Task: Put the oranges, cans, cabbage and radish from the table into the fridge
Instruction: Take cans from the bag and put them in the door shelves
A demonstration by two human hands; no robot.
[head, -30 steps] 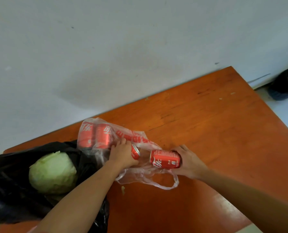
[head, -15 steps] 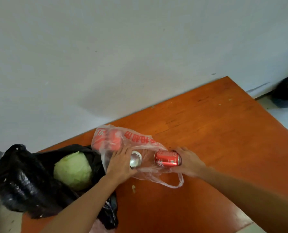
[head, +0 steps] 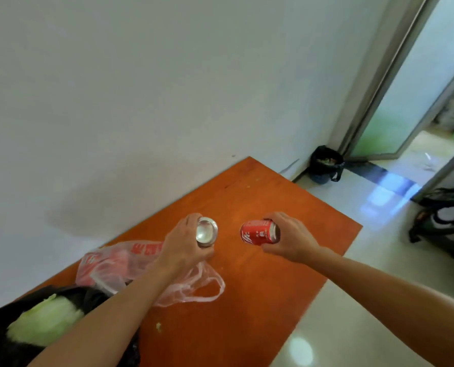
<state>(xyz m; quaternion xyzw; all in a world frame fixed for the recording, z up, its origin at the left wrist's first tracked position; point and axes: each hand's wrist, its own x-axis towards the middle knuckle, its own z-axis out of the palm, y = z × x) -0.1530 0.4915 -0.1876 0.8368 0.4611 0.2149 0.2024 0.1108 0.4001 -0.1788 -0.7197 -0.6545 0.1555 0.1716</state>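
Red can (head: 257, 232) in the grip of right hand (head: 290, 238), second can (head: 206, 232) in left hand (head: 183, 247); one cabbage (head: 46, 320).

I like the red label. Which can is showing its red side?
The right can, gripped by the right hand, shows red with white writing. The left can, in the left hand, shows only its shiny silver end.

red can (head: 257, 233), side: one large white brush-script Chinese character on red, looks like 乐 as in the Chinese Coca-Cola logo; rest of the logo out of sight
red can, small print: white lines beside the big character, too small to read
plastic bag (head: 120, 263), upper face: row of red printed Chinese characters, blurred, illegible
end-on can (head: 206, 231): silver end toward camera, side print hidden
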